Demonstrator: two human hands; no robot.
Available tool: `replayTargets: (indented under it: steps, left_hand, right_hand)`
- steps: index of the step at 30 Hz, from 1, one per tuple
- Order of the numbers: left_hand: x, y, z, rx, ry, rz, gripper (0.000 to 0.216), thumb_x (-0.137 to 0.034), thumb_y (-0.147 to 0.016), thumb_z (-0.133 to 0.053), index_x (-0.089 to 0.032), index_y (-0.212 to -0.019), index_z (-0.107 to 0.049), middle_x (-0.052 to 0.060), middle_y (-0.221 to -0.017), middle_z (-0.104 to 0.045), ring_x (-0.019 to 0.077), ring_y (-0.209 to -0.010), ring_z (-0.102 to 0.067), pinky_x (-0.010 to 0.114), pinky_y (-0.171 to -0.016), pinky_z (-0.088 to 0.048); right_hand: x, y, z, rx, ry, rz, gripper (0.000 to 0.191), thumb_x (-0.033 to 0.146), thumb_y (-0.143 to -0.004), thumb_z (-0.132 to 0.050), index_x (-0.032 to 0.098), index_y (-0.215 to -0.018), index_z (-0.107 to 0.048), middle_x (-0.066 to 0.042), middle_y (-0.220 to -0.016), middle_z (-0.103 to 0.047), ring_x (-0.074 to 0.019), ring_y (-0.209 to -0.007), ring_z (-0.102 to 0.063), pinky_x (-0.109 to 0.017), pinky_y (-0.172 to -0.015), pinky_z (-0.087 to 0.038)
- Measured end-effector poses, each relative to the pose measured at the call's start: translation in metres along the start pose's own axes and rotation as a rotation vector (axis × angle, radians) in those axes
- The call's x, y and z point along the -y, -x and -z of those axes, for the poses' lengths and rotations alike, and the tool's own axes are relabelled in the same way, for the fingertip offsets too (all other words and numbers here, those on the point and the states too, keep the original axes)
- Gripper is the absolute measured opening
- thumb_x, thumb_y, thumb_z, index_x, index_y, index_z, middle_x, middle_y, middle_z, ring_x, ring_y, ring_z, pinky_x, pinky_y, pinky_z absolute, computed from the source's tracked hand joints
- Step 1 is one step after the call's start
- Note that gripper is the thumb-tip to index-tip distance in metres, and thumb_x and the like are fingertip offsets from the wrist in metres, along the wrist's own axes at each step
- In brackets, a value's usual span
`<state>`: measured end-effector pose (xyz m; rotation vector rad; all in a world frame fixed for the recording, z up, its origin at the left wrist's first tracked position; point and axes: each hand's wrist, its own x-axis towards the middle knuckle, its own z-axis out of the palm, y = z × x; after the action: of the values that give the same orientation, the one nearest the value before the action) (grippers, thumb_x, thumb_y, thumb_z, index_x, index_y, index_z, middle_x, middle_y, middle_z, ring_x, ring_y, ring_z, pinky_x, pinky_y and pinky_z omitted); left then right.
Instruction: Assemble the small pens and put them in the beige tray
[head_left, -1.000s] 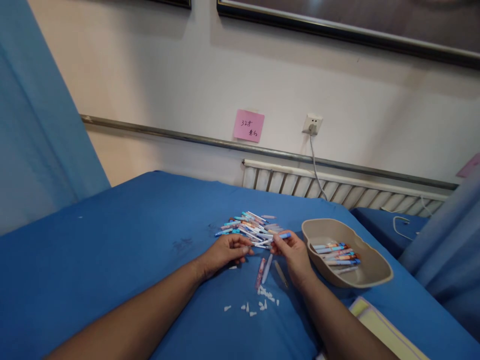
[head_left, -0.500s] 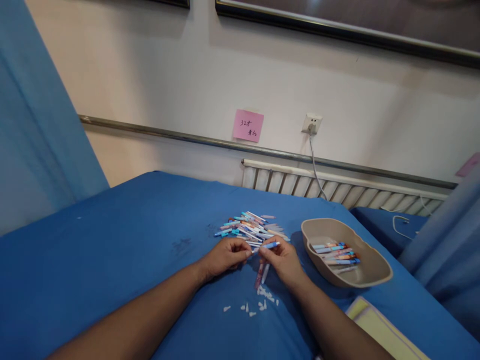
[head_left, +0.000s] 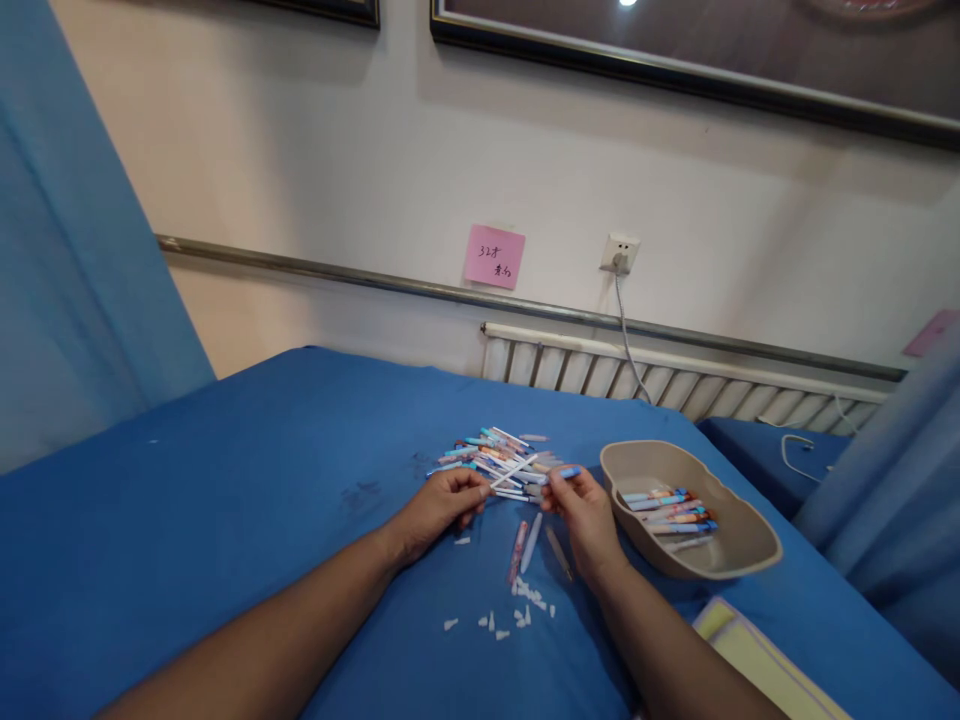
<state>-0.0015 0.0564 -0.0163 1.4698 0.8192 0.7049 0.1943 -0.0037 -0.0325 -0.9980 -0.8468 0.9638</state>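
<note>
My left hand is closed in a pinch on a thin white pen refill, which points up to the right. My right hand grips a pen barrel with a blue end between thumb and fingers. Just behind both hands lies a pile of pens and refills. On the cloth between my forearms are a pink patterned barrel, a pale barrel and a brownish tube. Several small white cone tips are scattered nearer to me, and a single white tip lies by my left hand.
A beige basin with several pens in it stands at the right. Yellow folded material lies in front of it. Blue cloth covers the table. Behind are a radiator and a plugged-in cable.
My hands have drawn apart, the white refill now in the left and the blue-ended barrel in the right. A small white tip now shows by my left hand, and a brownish tube beside my right.
</note>
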Motion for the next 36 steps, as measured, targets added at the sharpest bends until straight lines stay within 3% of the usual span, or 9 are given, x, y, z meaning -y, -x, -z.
replayTargets:
  steps: [8,13,20,23,27,30,32,36]
  left_hand:
    - [0.000,0.000,0.000,0.000,0.005,-0.022,0.028,-0.042,-0.074,-0.062,-0.014,-0.074,-0.057,-0.003,-0.059,-0.053,0.0062,-0.044,-0.042,0.019,-0.045,-0.031]
    - [0.000,0.000,-0.001,0.011,-0.007,-0.013,0.032,-0.045,-0.072,-0.063,-0.014,-0.074,-0.058,-0.004,-0.059,-0.054,0.0068,-0.044,-0.043,0.019,-0.045,-0.032]
    - [-0.001,0.001,-0.002,-0.003,-0.021,-0.031,0.034,-0.046,-0.069,-0.065,-0.013,-0.075,-0.060,-0.003,-0.058,-0.055,0.0066,-0.043,-0.043,0.019,-0.044,-0.031]
    - [-0.001,0.003,-0.008,-0.021,-0.048,-0.027,0.035,-0.047,-0.068,-0.065,-0.014,-0.078,-0.060,-0.005,-0.054,-0.052,0.0065,-0.042,-0.041,0.019,-0.042,-0.029]
    - [-0.002,0.008,-0.022,-0.028,-0.093,-0.060,0.028,-0.042,-0.071,-0.064,-0.015,-0.078,-0.060,-0.006,-0.053,-0.050,0.0069,-0.044,-0.041,0.019,-0.044,-0.031]
    - [-0.005,0.013,-0.032,0.001,-0.086,-0.183,0.023,-0.030,-0.071,-0.067,-0.015,-0.087,-0.061,0.000,-0.075,-0.062,0.0119,-0.068,-0.056,0.022,-0.063,-0.043]
    - [-0.007,0.016,-0.035,0.042,-0.024,-0.218,0.032,-0.024,-0.069,-0.069,-0.017,-0.098,-0.058,0.002,-0.089,-0.064,0.0150,-0.083,-0.059,0.026,-0.075,-0.044]
    - [-0.010,0.022,-0.038,0.091,0.144,-0.139,0.045,-0.019,-0.066,-0.072,-0.019,-0.105,-0.049,0.005,-0.098,-0.065,0.0139,-0.079,-0.062,0.025,-0.071,-0.045]
  right_hand:
    - [-0.006,0.010,-0.004,0.198,0.559,0.230,0.017,0.033,-0.082,-0.054,0.022,-0.092,-0.062,0.002,-0.067,-0.060,-0.0141,-0.057,-0.057,-0.024,-0.056,-0.042]
    - [-0.001,0.013,-0.002,0.251,0.786,0.411,0.020,0.024,-0.085,-0.047,0.024,-0.099,-0.062,-0.002,-0.090,-0.065,-0.0171,-0.080,-0.060,-0.026,-0.070,-0.044]
    - [-0.004,0.015,0.000,0.386,1.019,0.392,0.031,0.010,-0.077,-0.050,0.024,-0.100,-0.064,-0.005,-0.094,-0.062,-0.0196,-0.089,-0.057,-0.031,-0.079,-0.042]
    - [-0.007,0.014,-0.004,0.366,0.859,0.327,0.034,0.009,-0.072,-0.055,0.024,-0.101,-0.064,-0.004,-0.093,-0.061,-0.0191,-0.086,-0.056,-0.031,-0.078,-0.043]
    - [-0.010,0.013,-0.013,0.244,0.296,0.089,0.022,0.031,-0.074,-0.063,0.020,-0.093,-0.062,0.000,-0.072,-0.059,-0.0137,-0.061,-0.054,-0.025,-0.058,-0.042]
    - [-0.009,0.013,-0.018,0.203,0.039,-0.051,0.027,0.042,-0.071,-0.068,0.017,-0.079,-0.060,0.003,-0.061,-0.058,-0.0099,-0.050,-0.050,-0.022,-0.050,-0.038]
    - [-0.007,0.014,-0.018,0.184,-0.068,-0.124,0.030,0.043,-0.068,-0.071,0.016,-0.075,-0.060,0.002,-0.061,-0.060,-0.0090,-0.049,-0.050,-0.021,-0.049,-0.037]
    - [0.000,0.011,-0.012,0.137,-0.269,-0.229,0.028,0.037,-0.066,-0.076,0.015,-0.074,-0.061,0.001,-0.061,-0.061,-0.0070,-0.049,-0.049,-0.019,-0.048,-0.037]
